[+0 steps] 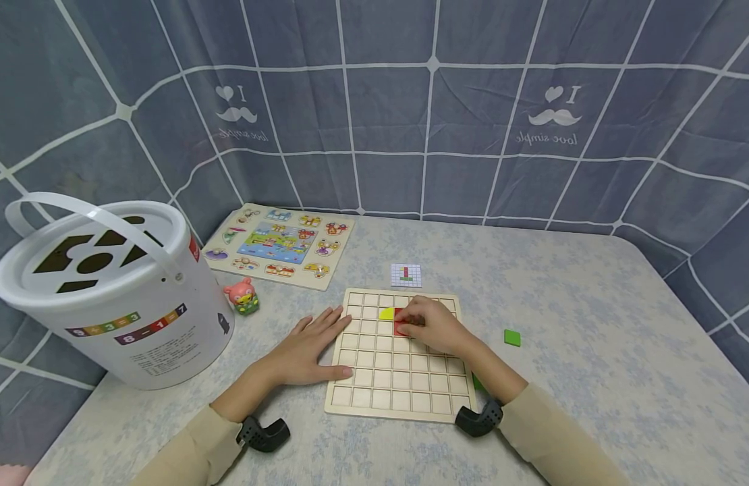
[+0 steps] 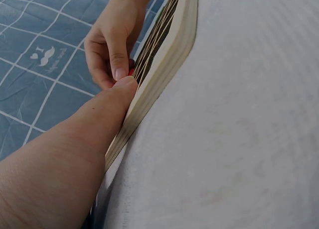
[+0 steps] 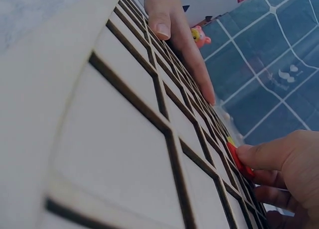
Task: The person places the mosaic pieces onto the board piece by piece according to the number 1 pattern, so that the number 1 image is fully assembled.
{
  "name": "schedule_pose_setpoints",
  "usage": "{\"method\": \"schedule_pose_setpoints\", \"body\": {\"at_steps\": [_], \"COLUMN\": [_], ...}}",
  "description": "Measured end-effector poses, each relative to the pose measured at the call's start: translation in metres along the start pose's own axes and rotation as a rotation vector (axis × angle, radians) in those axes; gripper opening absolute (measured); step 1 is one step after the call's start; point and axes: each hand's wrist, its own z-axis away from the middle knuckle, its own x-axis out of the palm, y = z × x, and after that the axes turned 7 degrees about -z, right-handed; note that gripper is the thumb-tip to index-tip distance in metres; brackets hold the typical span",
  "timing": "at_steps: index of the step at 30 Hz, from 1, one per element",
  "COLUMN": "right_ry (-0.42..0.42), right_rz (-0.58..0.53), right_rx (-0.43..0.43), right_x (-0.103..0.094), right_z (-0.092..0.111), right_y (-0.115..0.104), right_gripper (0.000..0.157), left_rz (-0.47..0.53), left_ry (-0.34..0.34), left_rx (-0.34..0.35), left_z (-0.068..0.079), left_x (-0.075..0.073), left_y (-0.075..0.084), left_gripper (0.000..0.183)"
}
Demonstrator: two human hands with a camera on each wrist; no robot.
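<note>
A wooden grid board (image 1: 374, 398) lies flat on the table. A yellow tile (image 1: 386, 313) sits in a cell of its upper part, and red (image 1: 399, 329) shows in the cells just right of it. My right hand (image 1: 434, 325) is over these cells, its thumb and fingers pinching a red tile (image 3: 238, 161) at the grid. The hand hides part of the red. My left hand (image 1: 310, 347) rests along the board's left edge with its fingers extended. In the left wrist view, the left thumb (image 2: 117, 97) lies against the board's side.
A small pattern card (image 1: 406, 275) lies beyond the board. Right of it are a green tile (image 1: 512, 337) and another green piece (image 1: 478, 383), partly covered by the right forearm. At left stand a white bucket (image 1: 150, 337), a pink figurine (image 1: 242, 295) and a picture puzzle board (image 1: 277, 243).
</note>
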Motion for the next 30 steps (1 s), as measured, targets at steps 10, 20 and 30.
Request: {"method": "schedule_pose_setpoints", "body": {"at_steps": [10, 20, 30], "right_ry": [0.01, 0.026, 0.04], "right_rz": [-0.006, -0.023, -0.037], "right_rx": [-0.008, -0.019, -0.028], "right_x": [0.0009, 0.0021, 0.0029], "right_z": [0.0007, 0.0016, 0.0029], "right_y": [0.0019, 0.0047, 0.0054], "right_gripper": [0.015, 0.014, 0.013], "left_rz": [0.001, 0.007, 0.003], "left_ry": [-0.002, 0.0, 0.002], "left_rx": [0.0, 0.001, 0.0], "left_z": [-0.0004, 0.0001, 0.0002], "left_x": [0.0008, 0.0004, 0.0008], "left_y": [-0.0003, -0.0002, -0.0006], "left_gripper": [0.094, 0.094, 0.094]}}
